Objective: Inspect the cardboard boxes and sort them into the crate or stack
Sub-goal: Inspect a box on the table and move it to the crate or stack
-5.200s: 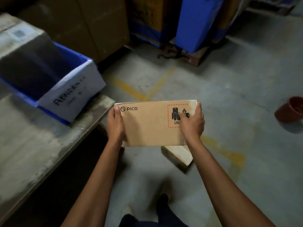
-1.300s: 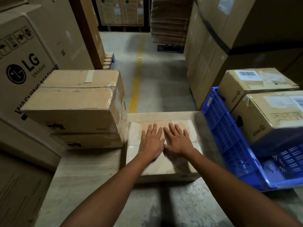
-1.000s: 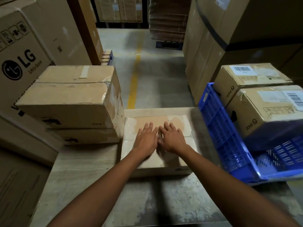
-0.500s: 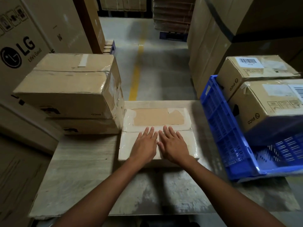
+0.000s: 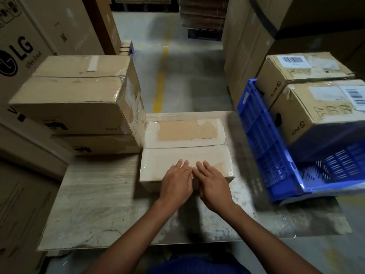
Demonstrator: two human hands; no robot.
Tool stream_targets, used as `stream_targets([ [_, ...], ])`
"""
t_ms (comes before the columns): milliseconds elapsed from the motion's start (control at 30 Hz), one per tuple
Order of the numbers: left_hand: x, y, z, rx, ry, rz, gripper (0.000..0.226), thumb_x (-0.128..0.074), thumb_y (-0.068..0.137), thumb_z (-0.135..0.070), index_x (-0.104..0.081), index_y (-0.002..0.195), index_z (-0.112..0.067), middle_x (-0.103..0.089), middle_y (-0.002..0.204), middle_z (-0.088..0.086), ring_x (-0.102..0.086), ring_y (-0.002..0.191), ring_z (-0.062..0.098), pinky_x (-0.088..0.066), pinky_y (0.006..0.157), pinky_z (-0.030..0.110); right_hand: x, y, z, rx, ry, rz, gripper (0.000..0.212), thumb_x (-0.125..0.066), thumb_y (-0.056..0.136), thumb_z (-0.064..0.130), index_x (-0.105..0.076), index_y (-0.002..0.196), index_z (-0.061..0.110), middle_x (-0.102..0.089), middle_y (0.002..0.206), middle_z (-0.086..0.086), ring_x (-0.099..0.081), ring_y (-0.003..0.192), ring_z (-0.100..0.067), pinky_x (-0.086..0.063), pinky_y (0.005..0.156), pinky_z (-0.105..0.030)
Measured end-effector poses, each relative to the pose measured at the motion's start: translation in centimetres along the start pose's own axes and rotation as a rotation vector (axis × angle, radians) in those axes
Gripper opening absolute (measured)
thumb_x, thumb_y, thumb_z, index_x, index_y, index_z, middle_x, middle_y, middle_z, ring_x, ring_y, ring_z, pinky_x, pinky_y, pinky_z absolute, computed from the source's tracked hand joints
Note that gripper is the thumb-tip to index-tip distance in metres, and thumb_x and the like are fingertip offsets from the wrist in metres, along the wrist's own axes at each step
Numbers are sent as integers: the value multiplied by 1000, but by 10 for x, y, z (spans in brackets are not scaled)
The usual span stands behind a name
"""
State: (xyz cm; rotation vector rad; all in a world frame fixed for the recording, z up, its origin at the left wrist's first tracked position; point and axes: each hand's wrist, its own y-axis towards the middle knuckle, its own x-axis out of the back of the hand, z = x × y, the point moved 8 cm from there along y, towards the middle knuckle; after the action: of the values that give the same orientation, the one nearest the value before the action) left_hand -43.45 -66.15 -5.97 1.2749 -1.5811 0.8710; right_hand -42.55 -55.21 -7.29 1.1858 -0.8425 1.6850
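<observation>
A flat cardboard box (image 5: 185, 143) with taped flaps lies on the worn table (image 5: 94, 204), pushed against a stack of two brown boxes (image 5: 79, 99) at the left. My left hand (image 5: 176, 184) and my right hand (image 5: 212, 185) lie side by side at the box's near edge, fingers straight and flat on its top. A blue plastic crate (image 5: 266, 147) stands tilted at the right, holding two PICO boxes (image 5: 320, 107).
A large LG carton (image 5: 17, 54) and other tall cartons (image 5: 256, 36) flank the table. Beyond it runs a concrete aisle with a yellow line (image 5: 161, 80). The table's near edge is just in front of me.
Both hands have slid back along the box's top from its middle to its near edge. The view has pulled back a little from the table.
</observation>
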Motion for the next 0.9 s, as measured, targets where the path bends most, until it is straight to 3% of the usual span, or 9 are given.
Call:
stream_targets([
  [100, 2, 7, -8, -26, 9, 29, 38, -44, 101, -24, -60, 134, -14, -52, 146, 7, -40, 142, 26, -31, 115, 37, 15, 4, -2, -4, 60, -31, 51, -57, 82, 18, -65, 132, 12, -60, 140, -8, -54, 132, -32, -46, 108, -43],
  [200, -6, 15, -29, -105, -19, 95, 43, -39, 103, -25, -51, 143, -16, -44, 153, 4, -33, 146, 24, -27, 119, 38, 34, 1, -15, -78, 97, -98, 53, -28, 89, 30, -69, 118, 15, -67, 125, -3, -58, 122, -28, -48, 102, -43],
  [267, -14, 23, -46, -141, -27, 125, 48, -34, 101, -28, -46, 146, -15, -42, 154, 4, -31, 147, 23, -25, 119, 39, 39, -1, -32, -136, 54, -87, 47, -29, 93, 27, -66, 118, 15, -64, 125, -3, -56, 124, -27, -45, 104, -42],
  [333, -20, 27, -63, -145, -23, 144, 56, -27, 97, -31, -47, 146, -13, -44, 153, 5, -33, 146, 24, -26, 119, 41, 34, -5, -51, -185, 57, -68, 47, -35, 96, 23, -60, 135, 13, -55, 145, -7, -44, 140, -25, -35, 116, -38],
  [433, -26, 27, -73, -111, -8, 123, 63, -20, 93, -34, -57, 138, -10, -55, 143, 6, -45, 138, 25, -34, 115, 43, 26, -12, -61, -183, 39, -59, 56, -32, 96, 28, -54, 143, 10, -50, 150, -8, -42, 143, -21, -30, 120, -35],
  [600, -25, 37, -69, -160, 22, 144, 52, -34, 93, -27, -57, 137, -10, -55, 144, 7, -45, 138, 26, -36, 113, 39, 45, -1, -56, -61, -109, -16, 50, -44, 80, 34, -75, 111, 12, -74, 115, -7, -69, 109, -26, -56, 93, -36],
  [700, -24, 55, -66, -172, 52, 150, 56, -31, 94, -26, -45, 146, -9, -41, 154, 10, -32, 146, 27, -25, 119, 39, 58, 18, -57, -79, -134, 11, 50, -31, 82, 41, -72, 100, 19, -71, 98, 2, -63, 95, -23, -49, 76, -35],
  [800, -25, 73, -57, -115, 71, 119, 59, -21, 97, -26, -33, 152, -8, -26, 161, 10, -18, 151, 26, -17, 122, 41, 56, 36, -64, -78, -111, 12, 48, -37, 88, 37, -63, 124, 21, -65, 126, 3, -57, 119, -22, -50, 90, -39],
  [900, -27, 81, -53, -85, 92, 106, 76, 1, 90, -36, -29, 154, -8, -24, 162, 9, -15, 152, 25, -11, 122, 41, 42, 46, -72, -75, -100, 105, 65, -22, 95, 43, -39, 153, 17, -38, 159, -5, -30, 149, -22, -29, 120, -43],
])
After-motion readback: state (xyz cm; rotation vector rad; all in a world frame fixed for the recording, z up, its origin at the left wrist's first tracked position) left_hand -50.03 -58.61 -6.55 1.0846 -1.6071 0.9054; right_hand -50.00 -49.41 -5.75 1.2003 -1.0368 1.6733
